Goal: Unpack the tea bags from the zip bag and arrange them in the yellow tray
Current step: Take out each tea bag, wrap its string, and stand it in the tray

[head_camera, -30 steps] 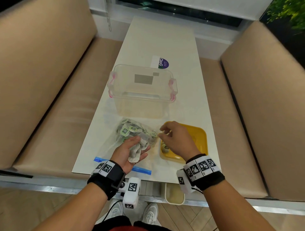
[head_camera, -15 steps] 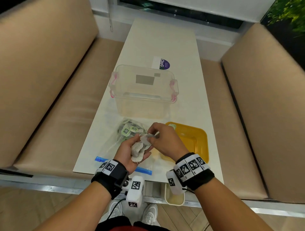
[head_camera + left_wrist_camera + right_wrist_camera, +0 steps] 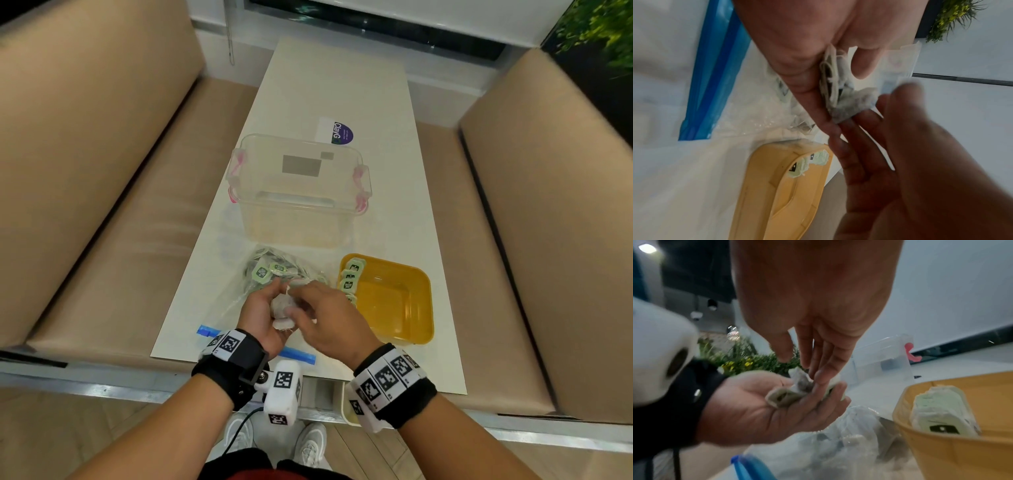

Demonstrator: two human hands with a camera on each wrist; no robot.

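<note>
My left hand (image 3: 260, 310) lies palm up over the zip bag (image 3: 270, 274) and cups a small clump of tea bags (image 3: 789, 394). My right hand (image 3: 308, 301) reaches into that palm. Its straight fingers (image 3: 818, 378) touch the top tea bag (image 3: 855, 100), and the thumb hovers close beside it. The clear zip bag with a blue seal strip (image 3: 298, 354) holds several more green-tagged tea bags. Right of it stands the yellow tray (image 3: 411, 329), with a row of tea bags (image 3: 351, 277) upright along its left wall.
A clear plastic box (image 3: 298, 192) with pink clips stands just behind the zip bag and the tray. Beyond it a white and purple label (image 3: 337, 130) lies on the white table. Tan benches (image 3: 102, 205) flank the table on both sides.
My right hand has come from the tray's left side over to my left palm and now rests its fingers on the tea bags there. The left hand has stayed over the zip bag.
</note>
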